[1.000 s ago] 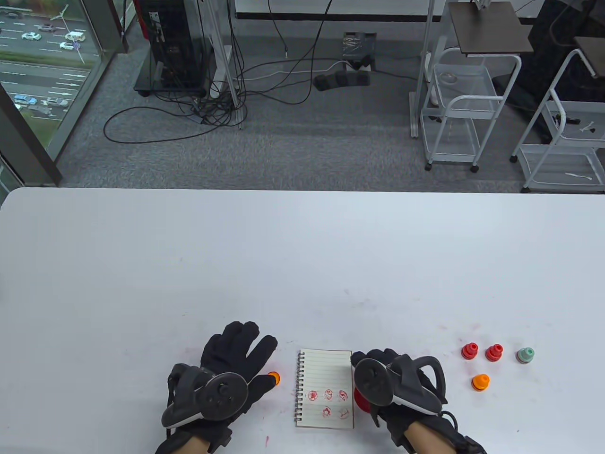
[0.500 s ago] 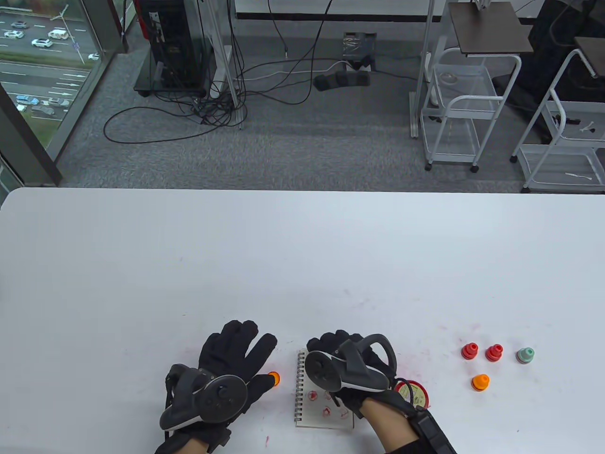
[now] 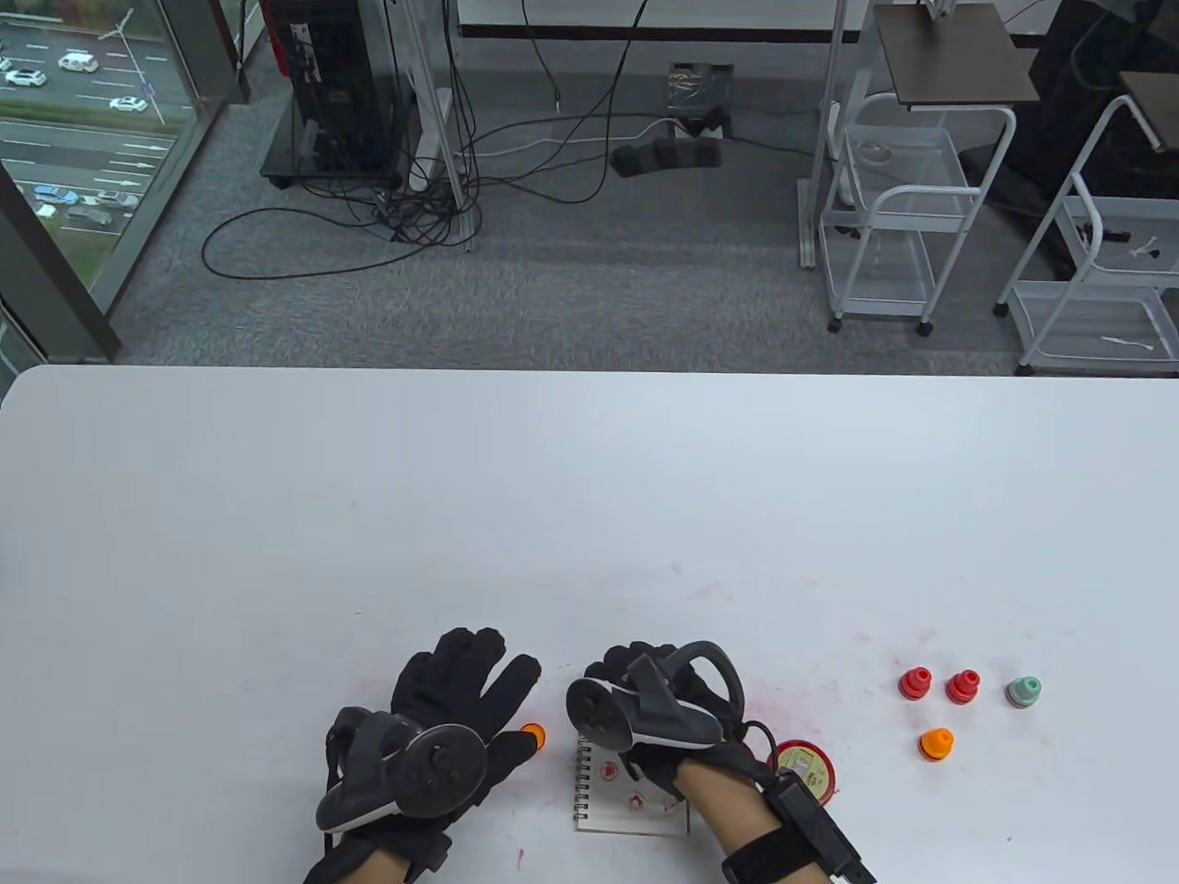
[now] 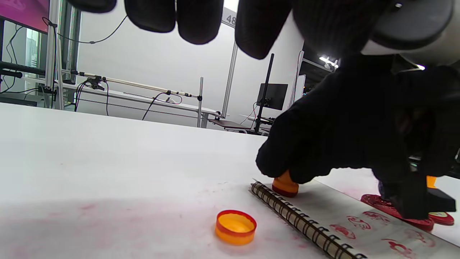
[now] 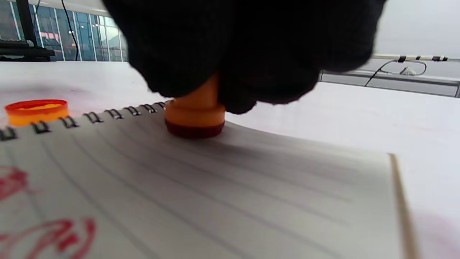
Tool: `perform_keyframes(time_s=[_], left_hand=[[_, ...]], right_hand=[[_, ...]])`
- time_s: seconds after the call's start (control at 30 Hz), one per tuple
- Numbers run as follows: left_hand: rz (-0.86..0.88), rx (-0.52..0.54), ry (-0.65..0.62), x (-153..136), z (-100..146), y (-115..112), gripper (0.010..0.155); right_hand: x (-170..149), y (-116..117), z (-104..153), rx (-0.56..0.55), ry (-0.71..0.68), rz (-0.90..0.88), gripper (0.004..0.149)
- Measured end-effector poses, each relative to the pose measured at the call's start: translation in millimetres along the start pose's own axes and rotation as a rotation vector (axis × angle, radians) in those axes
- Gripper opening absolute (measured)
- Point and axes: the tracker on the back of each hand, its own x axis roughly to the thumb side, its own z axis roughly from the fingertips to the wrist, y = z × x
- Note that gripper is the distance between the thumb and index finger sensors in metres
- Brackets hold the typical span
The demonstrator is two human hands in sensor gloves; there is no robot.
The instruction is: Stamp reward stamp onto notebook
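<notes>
Orange stamp (image 5: 195,113) gripped under right hand (image 3: 645,709), pressed on notebook (image 5: 215,194)

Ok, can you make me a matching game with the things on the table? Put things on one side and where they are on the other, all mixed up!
Things:
1. orange stamp
2. orange cap
3. red ink pad
4. green stamp

Places:
A. standing farthest right on the table
B. pressed on the notebook page under the right hand
C. lying open side up beside the spiral binding
D. just right of the notebook, by the right wrist

Pairs: 1-B, 2-C, 3-D, 4-A
</notes>
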Motion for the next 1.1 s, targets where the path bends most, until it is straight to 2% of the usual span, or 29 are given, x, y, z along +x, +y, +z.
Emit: perform_keyframes(time_s=[0.2, 0.4, 0.53, 0.57, 0.63, 0.8, 1.0, 1.1], left_hand=[[0.007, -0.008, 0.021, -3.6, 0.3, 0.5, 0.073], [0.016, -0.028, 0.031, -5.7, 0.0, -0.5, 0.073], [0.087, -0.065, 0.038, -12.8, -1.4, -8.4, 0.076], [0.1, -0.084, 0.046, -15.5, -2.2, -11.2, 0.076], [0.1, -0.104, 0.051, -18.5, -3.8, -15.3, 0.076], [0.114, -0.161, 0.057, -19.2, -6.8, -26.1, 0.076], [0.108, -0.179, 0.059, -18.5, -13.0, -35.5, 0.08], [0.088, -0.214, 0.066, -18.2, -16.5, -44.8, 0.08]], right_hand=[[4.1, -5.2, -13.3, 0.098, 0.012, 0.046, 0.043], [-0.3, -7.4, -21.9, 0.179, 0.031, 0.01, 0.043], [7.3, -5.3, -17.0, 0.153, 0.009, 0.082, 0.043], [9.8, -4.0, -11.9, 0.101, -0.003, 0.125, 0.044], [6.5, -0.9, -2.7, 0.069, 0.009, 0.122, 0.044], [-30.5, -11.6, 41.1, -0.156, 0.091, -0.097, 0.044], [-66.8, -31.5, 95.6, -0.193, 0.186, -0.194, 0.044], [-76.4, -29.6, 113.7, -0.285, 0.213, -0.267, 0.044]])
